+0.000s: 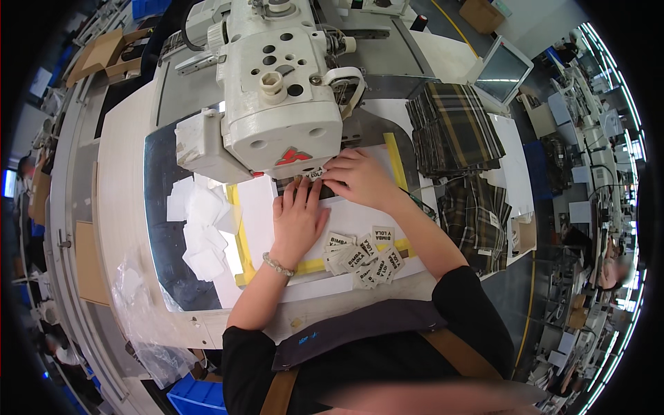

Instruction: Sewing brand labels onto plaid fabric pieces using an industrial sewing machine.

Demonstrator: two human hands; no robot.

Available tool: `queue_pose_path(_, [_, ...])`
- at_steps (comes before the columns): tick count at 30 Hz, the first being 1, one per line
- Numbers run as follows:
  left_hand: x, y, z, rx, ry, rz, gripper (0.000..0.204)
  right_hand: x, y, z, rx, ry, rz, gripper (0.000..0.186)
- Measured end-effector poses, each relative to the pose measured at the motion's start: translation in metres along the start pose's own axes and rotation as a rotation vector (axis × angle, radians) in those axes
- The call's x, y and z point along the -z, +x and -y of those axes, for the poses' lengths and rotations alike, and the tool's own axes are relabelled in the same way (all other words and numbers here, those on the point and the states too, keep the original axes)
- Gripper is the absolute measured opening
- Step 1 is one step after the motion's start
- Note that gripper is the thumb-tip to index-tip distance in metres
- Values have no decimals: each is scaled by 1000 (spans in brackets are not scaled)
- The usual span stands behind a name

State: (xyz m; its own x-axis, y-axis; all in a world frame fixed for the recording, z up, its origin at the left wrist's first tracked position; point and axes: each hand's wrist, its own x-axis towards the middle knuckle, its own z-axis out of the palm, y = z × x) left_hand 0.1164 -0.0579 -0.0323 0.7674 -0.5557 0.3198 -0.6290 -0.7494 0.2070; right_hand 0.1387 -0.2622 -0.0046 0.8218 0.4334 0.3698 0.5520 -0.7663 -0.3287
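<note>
Under the head of a large white sewing machine (pixel 283 104), a small pale label with dark lettering (pixel 313 174) lies on a piece of dark cloth (pixel 325 191). My left hand (pixel 297 218) rests palm down with its fingers stretched and spread, the tips on the cloth at the label's lower edge. From the right, my right hand (pixel 361 180) reaches in with fingers extended and slightly bent, the tips touching the label's right side. The machine head hides the needle area. Below my hands lies a loose pile of similar labels (pixel 363 259) on the white work plate (pixel 263 242).
Yellow tape (pixel 242 252) edges the plate. White squares (pixel 204 228) lie to the left, near a clear plastic bag (pixel 149 318). On the right stand stacks of dark plaid cloth pieces (pixel 456 131), with a screen (pixel 503 69) behind. A blue crate (pixel 197 396) is at lower left.
</note>
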Motion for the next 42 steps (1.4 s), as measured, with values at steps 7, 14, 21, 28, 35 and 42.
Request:
queue_pose_path(7, [2, 1, 3, -24, -52, 14, 59, -10, -20, 2, 47, -73, 28, 20])
queue_pose_path(14, [2, 1, 5, -23, -106, 13, 55, -16, -16, 4, 114, -142, 39, 20])
queue_pose_path(21, [5, 6, 19, 9, -203, -50, 42, -36, -15, 3, 95, 93, -7, 25])
queue_pose_path(28, [-5, 8, 39, 58, -172, -24, 52, -37, -15, 5, 55, -16, 48, 38])
queue_pose_path(35, [-8, 7, 40, 101, 27, 30, 60, -36, -14, 5, 46, -8, 49, 38])
queue_pose_path(42, [-7, 2, 33, 121, 132, 0, 60, -42, -15, 3, 37, 35, 25, 39])
